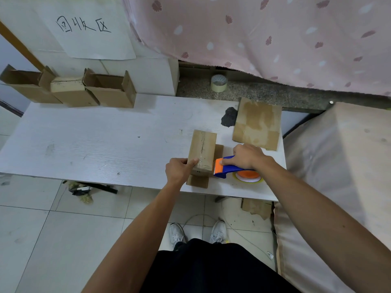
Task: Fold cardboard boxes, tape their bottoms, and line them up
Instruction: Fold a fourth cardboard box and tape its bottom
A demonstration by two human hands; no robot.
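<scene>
Head view: the cardboard box (203,152) stands bottom-up on the tabletop (95,140) near its front right edge. Its long axis runs away from the person, and the flap seam runs the same way along the upper face. The left hand (179,171) has its grip curled round the near left corner, thumb on top. Just right of the near end, the right hand (247,156) wraps its grip round the handle of a blue and orange tape dispenser (224,169), whose toothed edge points at the box. The dispenser lies beside the seam, not on it, so it probably has to cross left before running lengthwise.

Three folded boxes (73,92) stand in a row at the far left. Two are open at the top and show nothing inside. Flattened cardboard (257,123) lies far right.
</scene>
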